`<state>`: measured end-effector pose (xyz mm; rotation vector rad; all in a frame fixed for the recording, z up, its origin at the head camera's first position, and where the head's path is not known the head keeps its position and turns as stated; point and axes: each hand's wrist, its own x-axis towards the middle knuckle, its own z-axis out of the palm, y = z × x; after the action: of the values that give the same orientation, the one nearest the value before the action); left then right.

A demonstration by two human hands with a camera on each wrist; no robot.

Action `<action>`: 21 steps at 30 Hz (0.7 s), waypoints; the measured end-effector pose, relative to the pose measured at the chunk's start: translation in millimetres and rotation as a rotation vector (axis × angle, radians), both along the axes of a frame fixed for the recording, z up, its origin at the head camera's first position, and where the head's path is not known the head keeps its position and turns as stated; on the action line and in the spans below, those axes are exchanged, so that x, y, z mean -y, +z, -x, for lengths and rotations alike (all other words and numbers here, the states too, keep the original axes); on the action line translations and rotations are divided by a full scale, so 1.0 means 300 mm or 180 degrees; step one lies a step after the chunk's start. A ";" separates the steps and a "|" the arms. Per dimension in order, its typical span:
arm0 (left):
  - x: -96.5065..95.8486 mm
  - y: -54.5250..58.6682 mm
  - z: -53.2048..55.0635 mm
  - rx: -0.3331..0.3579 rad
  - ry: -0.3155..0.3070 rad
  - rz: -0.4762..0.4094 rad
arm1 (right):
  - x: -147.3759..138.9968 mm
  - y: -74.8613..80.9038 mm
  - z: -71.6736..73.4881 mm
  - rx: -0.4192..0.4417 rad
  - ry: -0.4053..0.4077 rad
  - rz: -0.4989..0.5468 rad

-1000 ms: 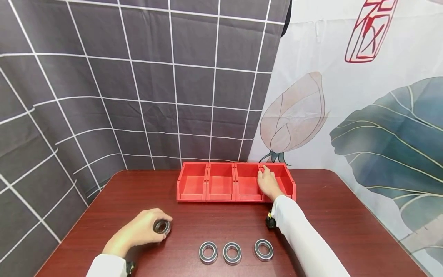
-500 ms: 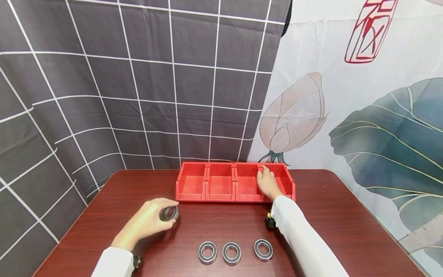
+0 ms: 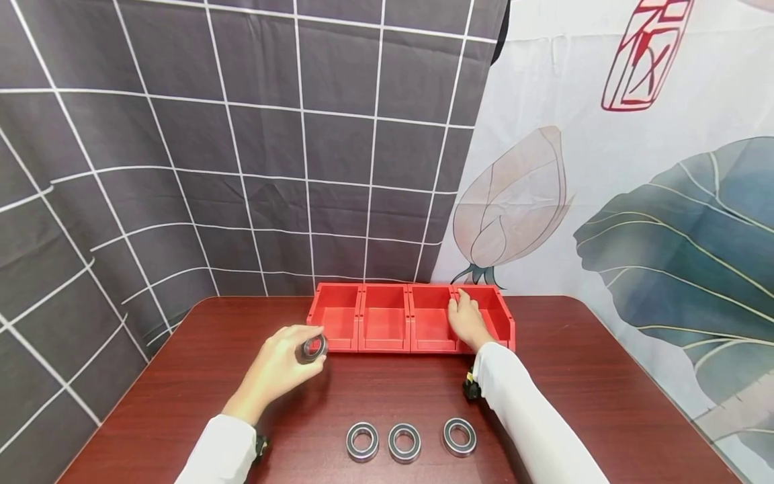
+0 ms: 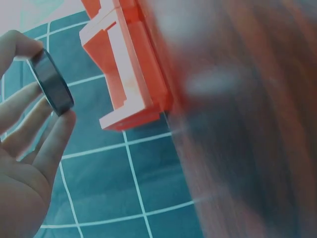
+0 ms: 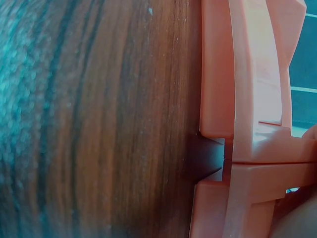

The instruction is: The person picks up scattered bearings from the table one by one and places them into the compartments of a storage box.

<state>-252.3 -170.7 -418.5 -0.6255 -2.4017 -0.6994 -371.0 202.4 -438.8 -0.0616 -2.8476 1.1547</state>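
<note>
My left hand point(image 3: 279, 361) pinches a ball bearing point(image 3: 307, 352) between thumb and fingers, tilted, above the table just before the leftmost bin. In the left wrist view this bearing point(image 4: 52, 84) appears edge-on at the fingertips, apart from the red bins point(image 4: 124, 74). My right hand point(image 3: 468, 324) grips the divider between the two rightmost compartments of the row of red bins point(image 3: 385, 345). Only slivers of that hand point(image 5: 302, 218) enter the right wrist view, beside the bin fronts point(image 5: 218, 74). No bearing shows in the bins.
Three more bearings lie flat near the front of the dark red wooden table point(image 3: 326, 417): a left one point(image 3: 363, 458), a middle one point(image 3: 404, 458) and a right one point(image 3: 461, 452). Behind the bins hang a grey checked cloth point(image 3: 272, 154) and a printed floral cloth point(image 3: 538, 87).
My left hand has carried its bearing forward and to the right, from over the table's left part to the front of the leftmost bin. The right hand stays on the bins.
</note>
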 end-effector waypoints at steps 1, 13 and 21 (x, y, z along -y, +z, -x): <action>-0.007 0.003 0.007 0.0020 0.0011 -0.0012 | 0.000 0.001 0.000 -0.0003 -0.0002 -0.0003; -0.061 0.043 0.093 0.0119 -0.0009 0.0064 | -0.004 -0.006 -0.005 -0.0043 -0.0068 0.0033; -0.087 0.063 0.137 0.0190 0.0035 0.0131 | 0.003 -0.010 0.000 -0.0056 -0.0059 0.0024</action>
<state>-293.4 -144.7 -399.6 -0.6159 -2.4783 -0.6743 -371.1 201.5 -441.8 -0.0775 -2.8215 1.1567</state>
